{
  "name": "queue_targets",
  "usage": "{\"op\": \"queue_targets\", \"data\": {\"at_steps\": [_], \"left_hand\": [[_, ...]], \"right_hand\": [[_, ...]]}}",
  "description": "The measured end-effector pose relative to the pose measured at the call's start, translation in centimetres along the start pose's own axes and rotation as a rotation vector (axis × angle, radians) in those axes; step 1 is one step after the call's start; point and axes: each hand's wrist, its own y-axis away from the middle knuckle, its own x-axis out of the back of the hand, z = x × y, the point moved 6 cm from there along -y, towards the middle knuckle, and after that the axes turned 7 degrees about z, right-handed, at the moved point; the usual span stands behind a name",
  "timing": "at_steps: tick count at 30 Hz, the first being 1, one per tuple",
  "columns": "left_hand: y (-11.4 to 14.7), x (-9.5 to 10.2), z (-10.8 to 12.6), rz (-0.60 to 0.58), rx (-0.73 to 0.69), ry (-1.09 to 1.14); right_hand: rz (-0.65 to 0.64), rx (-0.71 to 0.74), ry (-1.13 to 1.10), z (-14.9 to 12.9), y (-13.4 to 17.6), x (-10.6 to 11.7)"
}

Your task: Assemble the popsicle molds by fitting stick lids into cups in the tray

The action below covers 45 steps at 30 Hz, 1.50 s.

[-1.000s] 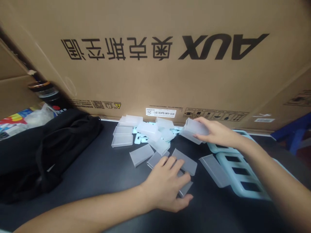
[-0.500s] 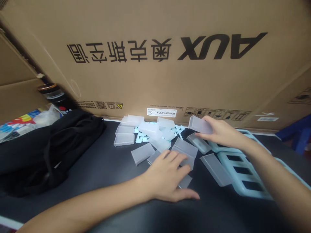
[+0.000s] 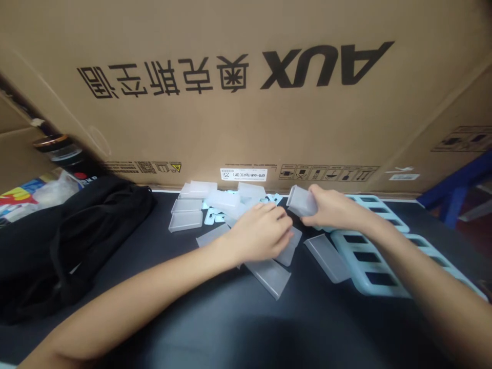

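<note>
My right hand (image 3: 332, 209) is closed around a translucent plastic drawer-like case (image 3: 302, 201), holding it near the pale blue frames. My left hand (image 3: 263, 230) reaches into the scattered cases with its fingers curled down. What lies under those fingers is hidden. Below that hand one flat case (image 3: 269, 277) lies on the table, and another case (image 3: 289, 247) shows beside its fingertips. To the right a further case (image 3: 328, 258) leans against a pale blue frame (image 3: 371, 261) with rectangular openings. Small light blue pieces (image 3: 210, 216) lie among the cases at the back.
A large cardboard box (image 3: 184, 128) stands behind the dark table (image 3: 215, 323). At left lie a black cloth bag (image 3: 84, 230) and a dark bottle (image 3: 69, 156). More pale blue frames (image 3: 397, 225) are at right, near a blue stand (image 3: 449, 200).
My left hand has moved up over the cases and its fingers have curled in. My right hand still holds its case, now tilted more. The whole view has shifted slightly.
</note>
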Motion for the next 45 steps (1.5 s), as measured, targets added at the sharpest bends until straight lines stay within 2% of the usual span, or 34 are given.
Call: {"op": "queue_targets", "data": {"at_steps": [4,8,17,21,24,28,31,36,38,40,45], "left_hand": [[4.3,-0.4,3.1,-0.051,-0.075,0.096],[6.0,-1.8,4.3,-0.035,-0.057,0.055],[2.8,-3.9,3.3,0.092,0.091,-0.185],[2.4,-3.5,3.7,0.142,0.064,-0.233],[2.0,-2.6,3.4,0.190,0.086,-0.212],[-0.4,-1.9,1.4,0.186,0.182,-0.155],[-2.1,-1.3,-0.3,0.164,0.224,-0.132],[-1.8,-0.3,-1.6,0.159,0.181,-0.105],[-2.2,-0.8,-1.9,0.103,0.142,-0.122],[-3.8,-1.9,-2.1,0.033,0.095,-0.152],[-10.2,-5.2,-2.6,-0.085,0.004,-0.188]], "right_hand": [[-0.076,0.048,0.017,0.0,-0.2,3.1],[-0.178,0.102,-0.010,-1.0,0.4,5.1],[-0.294,0.071,0.113,-3.0,0.7,6.5],[-0.333,0.108,0.102,-2.9,2.2,7.9],[-0.360,0.125,0.059,-1.8,3.7,8.5],[-0.384,0.096,0.019,-0.6,5.1,8.3],[-0.400,0.117,0.018,-1.2,6.0,7.9],[-0.399,0.215,0.033,-3.0,8.1,7.6],[-0.401,0.221,-0.025,-3.4,9.3,7.1],[-0.382,0.198,-0.101,-3.8,10.8,6.3],[-0.289,0.230,-0.318,-5.5,14.5,2.6]]}}
